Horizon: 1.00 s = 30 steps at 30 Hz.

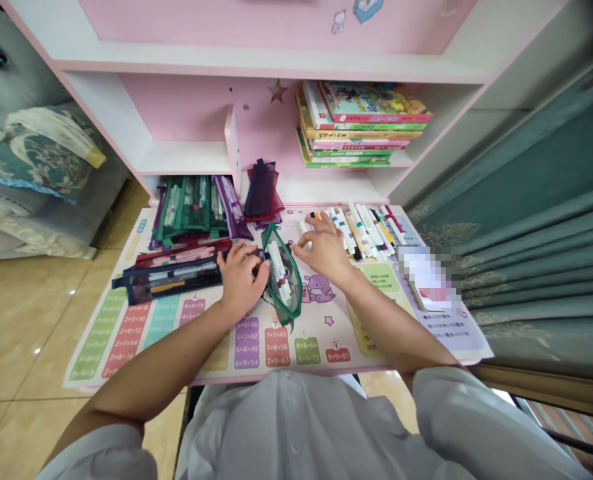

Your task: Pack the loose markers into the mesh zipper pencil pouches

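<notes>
A green mesh zip pouch (295, 267) lies unzipped between my hands, with several white markers (279, 272) inside it. My left hand (242, 280) is at the pouch's left edge, fingers bent and apart; the thumb is close to the rim. Under and beside that hand lies a dark blue mesh pouch (141, 283) with pens in it. Over to the right, my right hand (326, 250) hovers with thumb and index finger apart. Beyond its fingertips is a white marker (303, 227), and a row of loose markers (371, 230) spreads to its right.
Filled green pouches (191, 207) and a purple pouch (230, 200) are piled at the back left. Flat dark pouches (261, 189) lean by the shelf divider (233, 147). Books (361, 127) stand stacked on the shelf. A phone (426, 280) lies at the desk's right side.
</notes>
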Tool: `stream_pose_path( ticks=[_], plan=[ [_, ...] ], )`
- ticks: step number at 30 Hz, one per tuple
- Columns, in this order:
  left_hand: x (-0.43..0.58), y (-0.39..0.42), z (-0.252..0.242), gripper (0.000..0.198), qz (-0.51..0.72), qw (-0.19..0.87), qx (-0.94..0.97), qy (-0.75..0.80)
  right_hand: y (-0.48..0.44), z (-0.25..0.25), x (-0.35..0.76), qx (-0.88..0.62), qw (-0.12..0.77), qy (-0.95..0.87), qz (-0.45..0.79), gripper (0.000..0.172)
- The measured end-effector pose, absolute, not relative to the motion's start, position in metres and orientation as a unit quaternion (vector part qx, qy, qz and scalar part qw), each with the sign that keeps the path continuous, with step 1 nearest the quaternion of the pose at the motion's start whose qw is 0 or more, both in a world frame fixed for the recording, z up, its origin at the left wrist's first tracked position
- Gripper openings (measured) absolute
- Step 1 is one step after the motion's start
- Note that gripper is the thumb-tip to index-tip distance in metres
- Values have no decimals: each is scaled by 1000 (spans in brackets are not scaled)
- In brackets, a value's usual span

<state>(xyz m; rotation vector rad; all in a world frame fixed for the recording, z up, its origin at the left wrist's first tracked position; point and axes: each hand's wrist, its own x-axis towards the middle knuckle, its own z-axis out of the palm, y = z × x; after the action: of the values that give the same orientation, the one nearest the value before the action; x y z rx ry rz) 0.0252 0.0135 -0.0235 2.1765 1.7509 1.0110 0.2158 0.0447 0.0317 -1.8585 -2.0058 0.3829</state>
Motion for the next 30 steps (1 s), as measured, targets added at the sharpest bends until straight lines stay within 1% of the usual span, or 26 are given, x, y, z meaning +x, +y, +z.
stream_pose_path(
  ticks=[3,5,9,16,18,20,26,30],
  plan=[
    [25,13,-23,25,332,86,730,591,57,25,225,-689,177,-691,124,13],
    [24,13,-22,23,324,82,734,591,63,20,229,-687,172,-697,116,14],
    [18,14,-16,21,282,65,757,586,66,9,229,-659,162,-729,90,27],
    [8,16,-7,27,182,64,804,563,64,5,224,-587,173,-789,62,50],
    [6,16,-6,27,166,68,814,552,64,5,226,-565,170,-805,61,54],
    [4,17,-4,28,155,74,824,540,64,6,228,-539,168,-823,67,50],
    [-6,20,8,27,115,82,838,527,65,3,242,-449,205,-862,114,19],
    [-11,19,16,23,113,80,840,524,64,-1,258,-412,233,-867,158,9]
  ],
)
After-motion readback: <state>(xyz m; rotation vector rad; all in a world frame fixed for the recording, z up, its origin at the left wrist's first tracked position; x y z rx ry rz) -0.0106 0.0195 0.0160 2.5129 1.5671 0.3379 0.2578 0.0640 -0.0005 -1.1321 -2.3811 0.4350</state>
